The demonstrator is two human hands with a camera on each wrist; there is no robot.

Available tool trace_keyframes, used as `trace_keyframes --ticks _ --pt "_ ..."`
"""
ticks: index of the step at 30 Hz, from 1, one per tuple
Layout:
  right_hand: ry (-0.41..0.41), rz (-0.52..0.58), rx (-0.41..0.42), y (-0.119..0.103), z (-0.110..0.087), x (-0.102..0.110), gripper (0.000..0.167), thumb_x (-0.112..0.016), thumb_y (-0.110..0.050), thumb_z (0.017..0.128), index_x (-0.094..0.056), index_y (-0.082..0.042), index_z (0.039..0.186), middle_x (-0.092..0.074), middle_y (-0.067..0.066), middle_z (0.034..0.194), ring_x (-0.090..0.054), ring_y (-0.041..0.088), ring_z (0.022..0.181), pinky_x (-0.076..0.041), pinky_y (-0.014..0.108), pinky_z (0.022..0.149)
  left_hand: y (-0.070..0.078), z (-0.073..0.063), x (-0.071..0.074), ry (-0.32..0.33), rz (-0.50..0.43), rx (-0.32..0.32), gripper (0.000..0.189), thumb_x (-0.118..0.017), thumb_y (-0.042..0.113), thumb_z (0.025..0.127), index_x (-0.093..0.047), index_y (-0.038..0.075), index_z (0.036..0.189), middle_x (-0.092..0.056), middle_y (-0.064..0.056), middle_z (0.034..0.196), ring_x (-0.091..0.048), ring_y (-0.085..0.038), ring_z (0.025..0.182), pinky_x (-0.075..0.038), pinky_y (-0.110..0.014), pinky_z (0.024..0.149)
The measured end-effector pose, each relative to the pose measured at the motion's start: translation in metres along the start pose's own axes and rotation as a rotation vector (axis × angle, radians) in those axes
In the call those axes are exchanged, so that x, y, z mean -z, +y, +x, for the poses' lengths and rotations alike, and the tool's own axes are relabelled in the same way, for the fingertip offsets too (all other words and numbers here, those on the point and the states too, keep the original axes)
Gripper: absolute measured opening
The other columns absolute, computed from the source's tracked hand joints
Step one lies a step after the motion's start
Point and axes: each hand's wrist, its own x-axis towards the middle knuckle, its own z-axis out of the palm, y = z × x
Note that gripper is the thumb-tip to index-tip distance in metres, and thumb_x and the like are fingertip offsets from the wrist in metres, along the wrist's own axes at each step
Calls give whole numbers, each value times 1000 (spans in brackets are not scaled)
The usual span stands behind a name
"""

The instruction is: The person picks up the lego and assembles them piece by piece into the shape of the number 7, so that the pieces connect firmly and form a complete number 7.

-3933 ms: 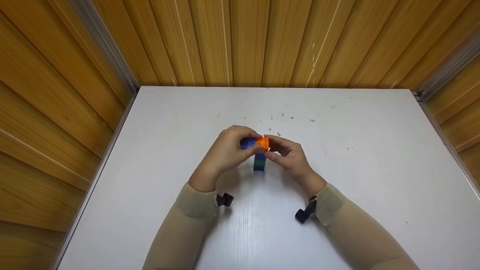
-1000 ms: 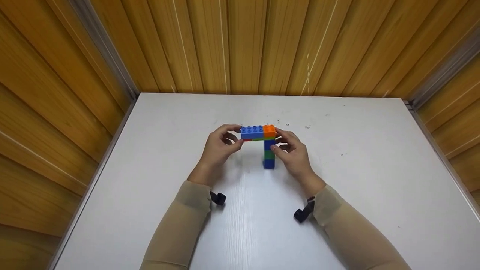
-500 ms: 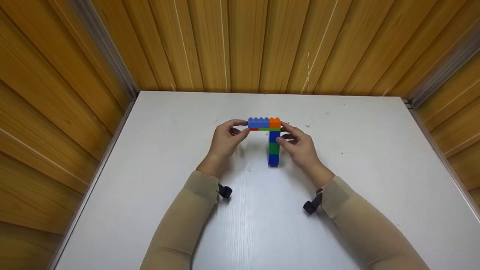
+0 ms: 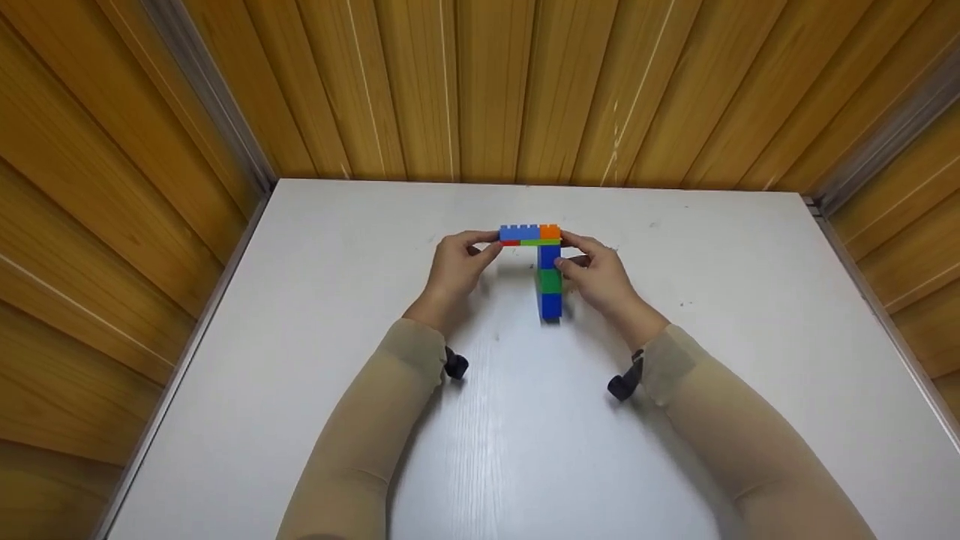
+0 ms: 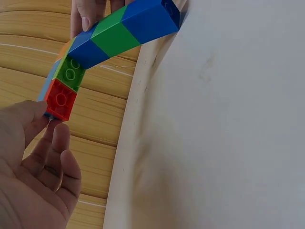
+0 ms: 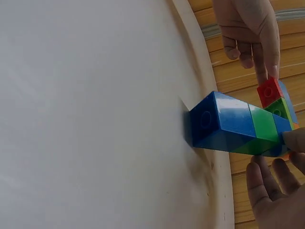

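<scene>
Building bricks are joined into an upside-down L. Its column stacks a blue brick [image 4: 550,306], a green brick [image 4: 550,281] and another blue brick [image 4: 550,256]. Across the top runs an arm: a red plate [image 5: 60,99] and a lime plate [image 5: 70,74] beneath a long light-blue brick [image 4: 519,233] and an orange brick [image 4: 550,232]. My left hand [image 4: 456,264] pinches the arm's free left end between thumb and fingers. With thumb and fingers, my right hand [image 4: 600,271] grips the column's top at the orange end. The lowest brick's hollow underside shows in the right wrist view.
Beneath the bricks is a white table [image 4: 495,435] with small dark marks. Wood-look panels [image 4: 495,90] stand behind its far edge and at both sides. A black wrist camera [image 4: 455,365] juts from the left sleeve, and another black camera [image 4: 621,387] from the right.
Earlier both hands covered the top bricks; the left hand has since moved out to the arm's left end. The brick piece has shifted right and away, tipping so its front side faces me.
</scene>
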Motion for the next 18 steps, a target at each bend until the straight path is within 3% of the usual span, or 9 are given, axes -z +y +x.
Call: trace_keyframes --ticks 6,13,18 --pt "-77 -27 -35 -1 10 10 76 -73 -13 108 -40 -19 177 -48 9 177 -63 31 143 -63 27 103 0 8 -5 -49 13 51 34 -75 33 111 -79 27 144 -75 3 139 -65 -19 108 -59 -27 80" --pt "-109 -19 -85 4 17 17 82 -74 -8 104 -38 -17 177 -47 9 178 -63 30 142 -58 33 112 2 17 -10 -138 51 124 40 -72 32 113 -71 29 154 -67 3 157 -67 -23 116 -65 -36 96" --pt "-104 3 -106 7 22 19 79 -74 -9 105 -41 -16 176 -48 8 178 -61 30 145 -58 41 120 1 24 -15 -133 53 135 38 -70 29 114 -72 26 152 -69 -2 151 -72 -28 106 -66 -38 86"
